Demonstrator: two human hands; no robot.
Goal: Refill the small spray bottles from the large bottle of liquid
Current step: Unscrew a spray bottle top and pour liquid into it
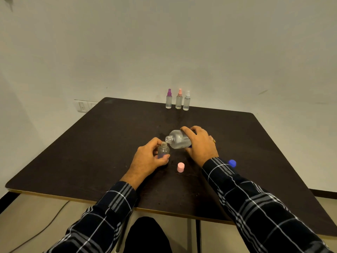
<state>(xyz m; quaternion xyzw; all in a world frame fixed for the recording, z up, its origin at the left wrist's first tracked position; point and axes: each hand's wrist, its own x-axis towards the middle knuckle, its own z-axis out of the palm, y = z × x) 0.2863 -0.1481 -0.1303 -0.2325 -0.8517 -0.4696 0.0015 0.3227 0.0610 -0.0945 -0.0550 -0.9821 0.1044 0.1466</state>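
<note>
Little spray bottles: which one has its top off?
The small bottle gripped by the left hand; its neck is open. The three at the back wear spray tops.

Single head-worn wide-angle view, sat above the near edge of the dark brown square wooden table (102,147), facing forward and down across it. Close in: the tabletop fills mid-frame, the pale plaster wall (164,42) rises behind its far edge, and beige floor (36,216) shows below its near edge.
</note>
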